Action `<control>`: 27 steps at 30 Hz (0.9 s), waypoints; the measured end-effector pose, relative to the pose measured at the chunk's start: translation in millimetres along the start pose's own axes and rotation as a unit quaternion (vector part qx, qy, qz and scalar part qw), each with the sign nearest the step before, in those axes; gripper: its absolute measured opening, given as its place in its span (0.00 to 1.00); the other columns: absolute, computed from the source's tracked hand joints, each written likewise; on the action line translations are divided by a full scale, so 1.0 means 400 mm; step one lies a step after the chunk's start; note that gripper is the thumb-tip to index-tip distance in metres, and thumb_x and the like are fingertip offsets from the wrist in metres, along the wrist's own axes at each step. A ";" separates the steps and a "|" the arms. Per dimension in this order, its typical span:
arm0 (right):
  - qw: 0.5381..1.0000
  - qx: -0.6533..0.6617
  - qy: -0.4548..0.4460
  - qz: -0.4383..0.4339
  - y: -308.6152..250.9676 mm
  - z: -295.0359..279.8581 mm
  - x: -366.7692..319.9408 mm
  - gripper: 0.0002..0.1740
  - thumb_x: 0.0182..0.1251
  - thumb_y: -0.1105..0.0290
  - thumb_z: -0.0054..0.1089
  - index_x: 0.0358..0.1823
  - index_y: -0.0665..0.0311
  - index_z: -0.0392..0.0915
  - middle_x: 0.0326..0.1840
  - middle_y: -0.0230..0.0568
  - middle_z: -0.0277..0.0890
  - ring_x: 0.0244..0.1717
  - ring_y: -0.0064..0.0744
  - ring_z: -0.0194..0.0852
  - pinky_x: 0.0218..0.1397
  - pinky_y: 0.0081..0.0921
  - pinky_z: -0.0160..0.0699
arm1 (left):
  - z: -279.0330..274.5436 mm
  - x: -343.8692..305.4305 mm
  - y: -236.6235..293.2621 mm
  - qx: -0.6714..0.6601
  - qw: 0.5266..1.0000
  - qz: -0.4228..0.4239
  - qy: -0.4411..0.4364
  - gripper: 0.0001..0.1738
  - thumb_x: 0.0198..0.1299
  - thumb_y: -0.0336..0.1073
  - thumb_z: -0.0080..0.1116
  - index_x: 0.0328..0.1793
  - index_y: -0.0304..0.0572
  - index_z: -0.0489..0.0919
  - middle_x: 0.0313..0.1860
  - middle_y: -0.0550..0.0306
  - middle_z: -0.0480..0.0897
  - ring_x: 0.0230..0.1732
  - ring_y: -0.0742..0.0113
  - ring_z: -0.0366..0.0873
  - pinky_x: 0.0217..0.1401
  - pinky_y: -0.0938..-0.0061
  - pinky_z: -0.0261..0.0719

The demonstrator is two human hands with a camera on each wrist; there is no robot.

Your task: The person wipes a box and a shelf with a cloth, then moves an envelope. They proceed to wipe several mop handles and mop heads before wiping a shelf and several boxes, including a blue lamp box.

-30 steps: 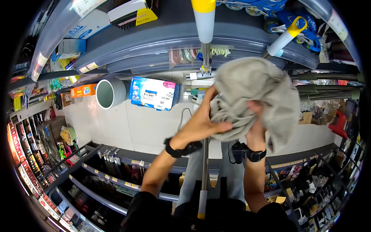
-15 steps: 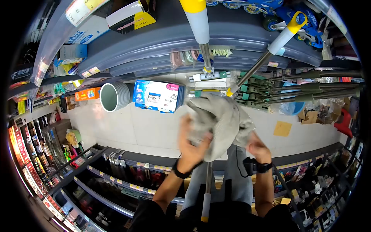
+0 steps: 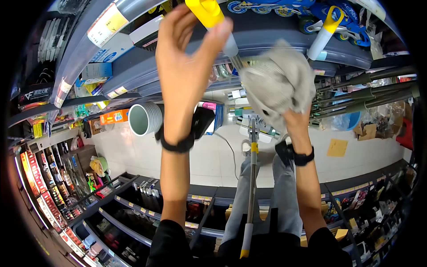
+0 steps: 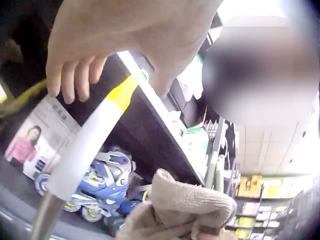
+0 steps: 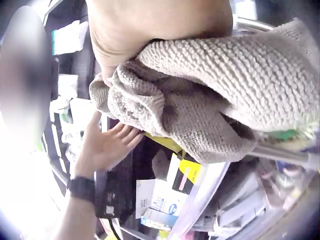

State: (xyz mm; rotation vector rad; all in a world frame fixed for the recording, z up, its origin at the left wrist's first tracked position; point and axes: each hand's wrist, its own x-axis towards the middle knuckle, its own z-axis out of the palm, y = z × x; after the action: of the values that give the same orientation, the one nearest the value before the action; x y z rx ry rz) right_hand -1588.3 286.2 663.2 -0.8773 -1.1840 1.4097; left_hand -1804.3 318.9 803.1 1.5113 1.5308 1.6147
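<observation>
In the head view my left hand (image 3: 186, 73) is raised at the yellow-tipped pole (image 3: 205, 12). The left wrist view shows its fingers and thumb (image 4: 162, 75) spread on either side of the pole's yellow end (image 4: 122, 94), with a gap between. My right hand (image 3: 298, 127) grips a bunched grey knitted cloth (image 3: 278, 84), held up right of the pole. In the right wrist view the cloth (image 5: 200, 115) hangs in folds from that hand (image 5: 155, 25) and hides most of its fingers.
A second yellow-tipped pole (image 3: 320, 43) leans right, near blue roller skates (image 3: 284, 9). Another pole (image 3: 251, 178) stands between the legs. A pale bucket stack (image 3: 144, 119) and a blue pack (image 3: 218, 116) are on the floor (image 3: 207, 160); shelves (image 3: 147, 213) run behind.
My left hand has let go of the cloth and moved up and left to the pole end. The cloth, in my right hand, has risen and moved right since half a second ago.
</observation>
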 end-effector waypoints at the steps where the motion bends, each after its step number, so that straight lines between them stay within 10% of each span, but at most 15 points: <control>1: 0.999 -0.027 -0.007 -0.033 -0.026 0.034 0.049 0.46 0.46 0.73 0.76 0.70 0.69 0.63 0.67 0.46 0.69 0.64 0.36 0.73 0.66 0.33 0.74 | 0.022 0.037 0.012 -0.067 0.997 -0.015 -0.026 0.24 0.62 0.39 0.69 0.58 0.33 0.73 0.44 0.51 0.82 0.48 0.67 0.80 0.54 0.76 0.76; 4: 0.972 -0.129 -0.010 -0.198 -0.041 0.144 0.160 0.48 0.36 0.68 0.82 0.64 0.69 0.69 0.63 0.45 0.72 0.59 0.39 0.77 0.63 0.34 0.75 | 0.056 0.052 0.008 -0.009 0.997 -0.073 -0.011 0.23 0.67 0.53 0.61 0.41 0.37 0.82 0.37 0.59 0.84 0.37 0.76 0.75 0.47 0.80 0.69; 9: 0.985 -0.031 -0.048 -0.165 0.153 0.188 0.128 0.45 0.34 0.63 0.84 0.59 0.68 0.74 0.61 0.47 0.70 0.59 0.48 0.76 0.60 0.35 0.76 | 0.002 -0.030 0.028 -0.067 0.990 -0.077 -0.092 0.22 0.74 0.51 0.50 0.30 0.46 0.66 0.24 0.64 0.65 0.29 0.70 0.64 0.49 0.68 0.67; 13: 0.933 -0.351 -0.032 -0.069 0.484 0.070 -0.011 0.43 0.39 0.60 0.81 0.60 0.67 0.74 0.61 0.50 0.71 0.61 0.51 0.73 0.63 0.38 0.74 | -0.018 -0.128 0.035 -0.156 0.970 -0.062 -0.175 0.25 0.72 0.58 0.51 0.28 0.54 0.60 0.21 0.68 0.61 0.24 0.72 0.59 0.43 0.67 0.64; 18: 0.955 -0.286 -0.067 -0.029 0.404 0.030 -0.045 0.40 0.40 0.61 0.79 0.59 0.65 0.75 0.60 0.49 0.72 0.61 0.52 0.72 0.63 0.38 0.74 | 0.019 -0.195 0.011 -0.303 0.934 0.023 -0.186 0.26 0.59 0.60 0.65 0.31 0.50 0.67 0.24 0.62 0.75 0.23 0.70 0.68 0.31 0.72 0.64; 23: 0.953 -0.186 -0.016 -0.239 0.015 0.132 -0.056 0.28 0.42 0.60 0.77 0.49 0.57 0.83 0.58 0.43 0.75 0.58 0.47 0.77 0.59 0.43 0.78 | 0.054 -0.257 0.048 -0.216 0.970 0.016 -0.109 0.26 0.66 0.63 0.58 0.28 0.57 0.64 0.17 0.74 0.66 0.19 0.80 0.61 0.32 0.79 0.61; 27: 0.967 -0.167 -0.030 -0.187 0.159 0.117 -0.120 0.25 0.47 0.60 0.75 0.49 0.54 0.83 0.58 0.42 0.75 0.59 0.47 0.76 0.60 0.43 0.79 | 0.000 -0.336 0.104 -0.207 0.972 -0.080 -0.078 0.20 0.61 0.47 0.69 0.26 0.53 0.70 0.18 0.69 0.74 0.20 0.72 0.68 0.29 0.73 0.63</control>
State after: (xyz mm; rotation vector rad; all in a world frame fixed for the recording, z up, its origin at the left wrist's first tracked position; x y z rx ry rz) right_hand -1640.2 232.4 608.9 -0.7880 -1.5723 0.9510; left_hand -1749.6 190.2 787.7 1.2206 1.1117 1.5607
